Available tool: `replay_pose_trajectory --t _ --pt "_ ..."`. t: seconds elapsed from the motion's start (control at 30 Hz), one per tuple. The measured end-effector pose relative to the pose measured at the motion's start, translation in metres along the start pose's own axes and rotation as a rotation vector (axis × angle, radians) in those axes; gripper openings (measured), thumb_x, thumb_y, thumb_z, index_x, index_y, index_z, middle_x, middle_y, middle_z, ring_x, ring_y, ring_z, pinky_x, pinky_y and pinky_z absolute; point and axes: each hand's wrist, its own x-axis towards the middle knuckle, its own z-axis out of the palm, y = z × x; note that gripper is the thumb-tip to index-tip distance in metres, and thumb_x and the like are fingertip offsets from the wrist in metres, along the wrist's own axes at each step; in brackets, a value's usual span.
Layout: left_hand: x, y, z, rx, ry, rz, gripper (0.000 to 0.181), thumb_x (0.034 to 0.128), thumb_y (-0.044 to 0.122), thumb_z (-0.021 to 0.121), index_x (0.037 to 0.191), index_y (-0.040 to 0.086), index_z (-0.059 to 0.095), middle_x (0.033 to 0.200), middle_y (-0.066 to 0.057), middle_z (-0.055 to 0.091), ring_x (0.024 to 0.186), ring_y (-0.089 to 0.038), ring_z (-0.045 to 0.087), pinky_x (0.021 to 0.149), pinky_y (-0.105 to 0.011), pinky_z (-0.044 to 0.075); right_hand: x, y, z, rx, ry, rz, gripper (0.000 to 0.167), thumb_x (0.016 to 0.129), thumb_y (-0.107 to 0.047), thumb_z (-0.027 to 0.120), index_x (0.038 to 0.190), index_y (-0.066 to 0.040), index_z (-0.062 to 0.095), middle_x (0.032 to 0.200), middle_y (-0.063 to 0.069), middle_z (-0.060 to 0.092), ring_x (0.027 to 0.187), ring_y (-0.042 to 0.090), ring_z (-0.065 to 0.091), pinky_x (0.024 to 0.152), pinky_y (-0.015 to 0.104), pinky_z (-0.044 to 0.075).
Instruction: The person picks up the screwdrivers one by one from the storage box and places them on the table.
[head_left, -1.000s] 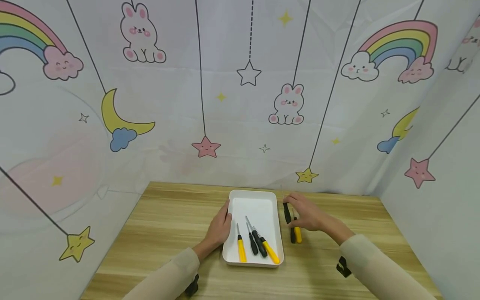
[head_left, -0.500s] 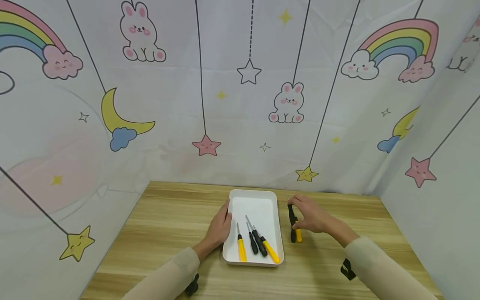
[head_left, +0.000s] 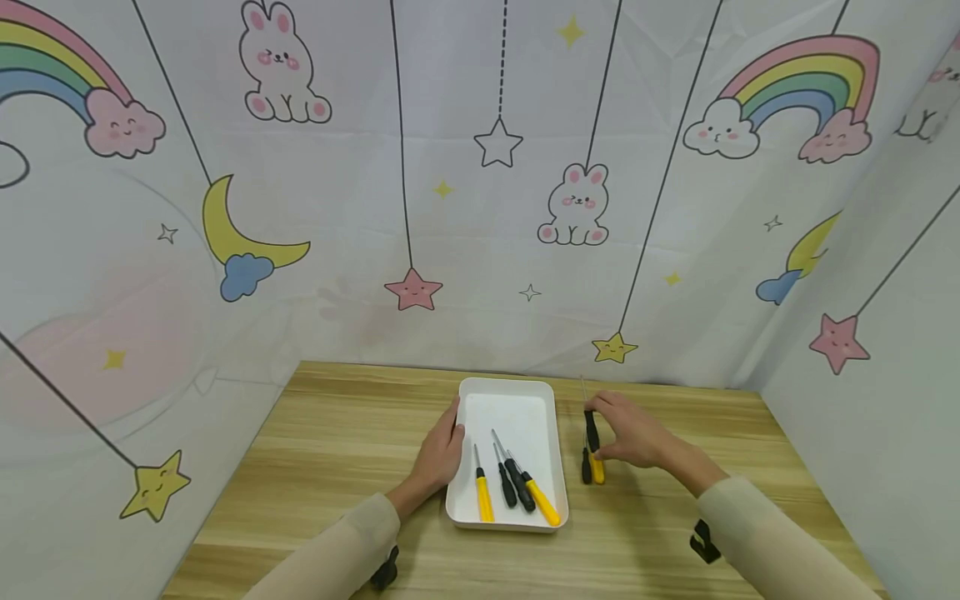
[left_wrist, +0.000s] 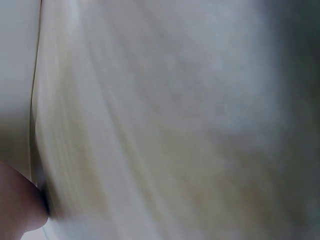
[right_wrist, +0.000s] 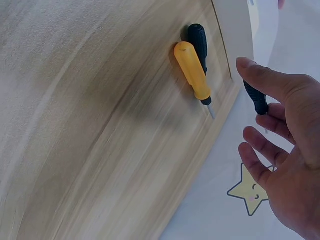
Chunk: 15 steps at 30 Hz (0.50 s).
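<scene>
- Head view: a person's right hand (head_left: 630, 433) pinches a black-handled screwdriver (head_left: 592, 431) between thumb and fingertips, its thin shaft pointing away from the person, toward the wall. The left hand (head_left: 437, 458) lies against the left side of a white tray (head_left: 506, 410), thumb at the rim; whether its fingers curl under the tray cannot be told.
- Head view: four screwdrivers lie in the near half of the tray: a yellow-handled one (head_left: 484, 497) at left, two black-handled ones (head_left: 519, 485) in the middle and another yellow-handled one (head_left: 543, 501) slanting toward the near right corner. On the wood-grain table (head_left: 330, 450), just right of the tray, lie a loose black-handled screwdriver (head_left: 587, 468) and a loose yellow-handled screwdriver (head_left: 599, 472), side by side.
- Left wrist view: blurred tabletop fills most of it; part of the left hand shows at lower left, beside the tray's white wall.
- Right wrist view: the right hand's thumb and index finger close on the black handle, the other fingers spread and slightly bent. The loose yellow handle partly covers the loose black one, both apart from the held screwdriver.
</scene>
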Motion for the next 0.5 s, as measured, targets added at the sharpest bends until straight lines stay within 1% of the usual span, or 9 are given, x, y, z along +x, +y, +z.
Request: replay_pose_trajectory --t 0.13,0.3,0.5 --pt "0.0 -0.0013 0.0001 -0.001 0.001 0.0 0.055 0.113 0.01 0.04 0.166 -0.002 0.028 0.17 -0.019 0.033 0.156 -0.038 0.032 0.127 -0.054 0.026 -0.0014 0.0029 0.0021 -0.013 -0.01 0.018 0.072 0.078 -0.024 0.096 0.138 -0.002 0.061 0.135 0.012 0.06 0.128 0.039 0.058 0.106 0.058 0.05" --pt "-0.0003 -0.0015 0.0 0.001 0.004 -0.004 0.055 0.1129 0.009 0.04 0.165 -0.002 0.028 0.17 -0.019 0.033 0.156 -0.038 0.032 0.127 -0.054 0.026 -0.0025 0.0041 0.0023 -0.016 -0.015 0.032 0.071 0.076 -0.025 0.098 0.135 -0.003 0.063 0.134 0.012 0.061 0.126 0.037 0.059 0.106 0.057 0.051" --pt "-0.0006 -0.0001 0.0 0.009 -0.002 -0.013 0.055 0.1133 0.01 0.04 0.165 -0.003 0.028 0.17 -0.019 0.032 0.156 -0.038 0.031 0.127 -0.055 0.026 -0.0067 0.0049 0.0028 -0.012 -0.029 0.048 0.073 0.076 -0.023 0.098 0.136 -0.001 0.062 0.133 0.013 0.061 0.126 0.037 0.059 0.108 0.058 0.05"
